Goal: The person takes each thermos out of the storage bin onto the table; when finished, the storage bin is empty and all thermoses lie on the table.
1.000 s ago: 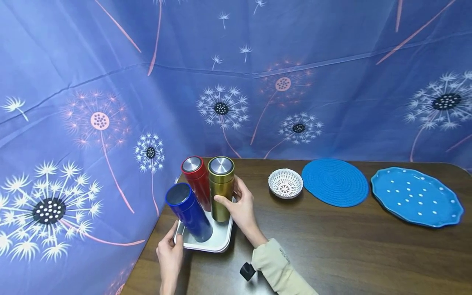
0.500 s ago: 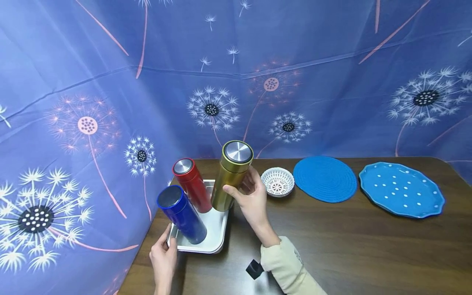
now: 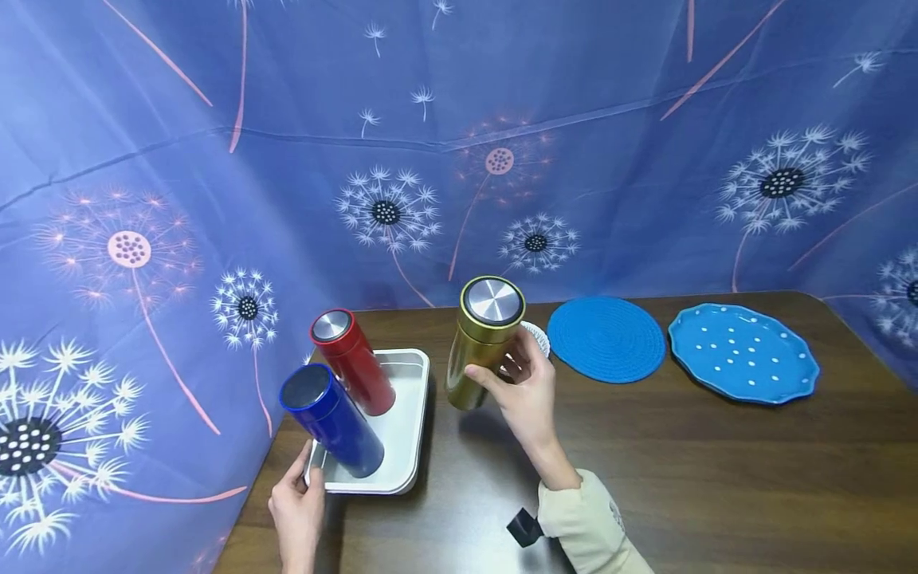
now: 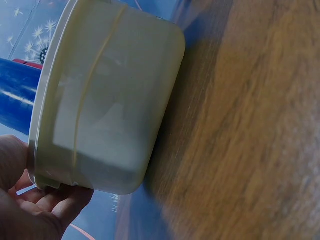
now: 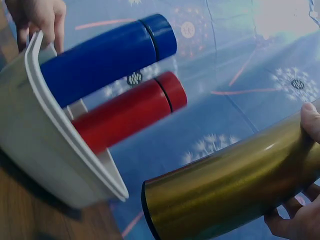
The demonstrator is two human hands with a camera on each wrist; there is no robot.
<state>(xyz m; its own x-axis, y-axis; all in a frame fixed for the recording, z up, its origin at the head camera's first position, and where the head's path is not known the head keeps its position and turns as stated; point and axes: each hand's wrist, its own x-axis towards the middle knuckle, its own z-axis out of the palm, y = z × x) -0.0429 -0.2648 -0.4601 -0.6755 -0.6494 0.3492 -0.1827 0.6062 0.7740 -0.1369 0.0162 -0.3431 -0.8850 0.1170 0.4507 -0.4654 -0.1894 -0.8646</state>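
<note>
You're at a staged recording set, not a lived-in room: dandelion-print blue cloth (image 3: 574, 119) is hung as backdrop around a dark wooden table (image 3: 717, 478).

A dark brown wooden table (image 3: 717, 478) with a visible grain fills the lower part of the head view, its far edge meeting the backdrop. Behind it and along the left side hangs a blue-violet fabric backdrop (image 3: 610, 88) printed with white and pink dandelion seed heads and thin pink stems; creases and a seam run across it. Even, soft light falls over the scene, with gentle shadows on the tabletop.
</note>
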